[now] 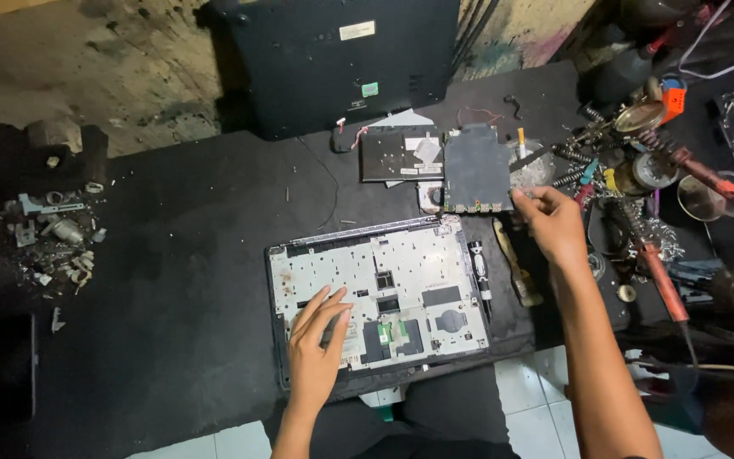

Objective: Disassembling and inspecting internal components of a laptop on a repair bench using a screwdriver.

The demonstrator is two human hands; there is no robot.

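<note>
On the black laptop base cover (333, 64) propped beyond my hands I note one white rectangular label (357, 31) and one small green sticker (370, 88).

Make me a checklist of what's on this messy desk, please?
Surface: black mat on the bench, dusty.
Job's things: opened laptop shell lying flat, insides showing; dark circuit board behind it.
Clutter: heap of small metal scraps at the left; springs, tins and soldering irons at the right; a screwdriver beside the shell.
Grippers: left hand flat on the shell; right hand at the board's corner, fingers pinched.
Cables: red and white wires near a flat black part.
Surroundings: black laptop lid leaning against a stained wall; white floor tiles below.
</note>
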